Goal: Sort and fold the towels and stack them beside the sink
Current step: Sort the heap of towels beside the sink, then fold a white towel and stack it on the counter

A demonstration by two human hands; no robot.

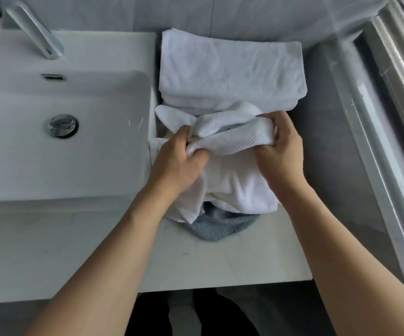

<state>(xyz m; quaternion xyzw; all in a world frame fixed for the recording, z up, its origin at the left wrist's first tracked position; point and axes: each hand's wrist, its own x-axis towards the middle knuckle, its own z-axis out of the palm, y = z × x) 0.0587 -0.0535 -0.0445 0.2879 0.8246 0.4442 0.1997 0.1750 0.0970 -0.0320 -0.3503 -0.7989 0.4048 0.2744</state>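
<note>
Sink (62,151) on my left, tap (34,32) at the back, folded white stack (230,69) against the wall just beside the basin. A grey-blue towel (220,226) peeks from under the loose white towel (234,187) on the counter (220,263). My left hand (179,161) and right hand (278,151) both grip its waffle-textured band, fingers curled, knuckles up.
</note>
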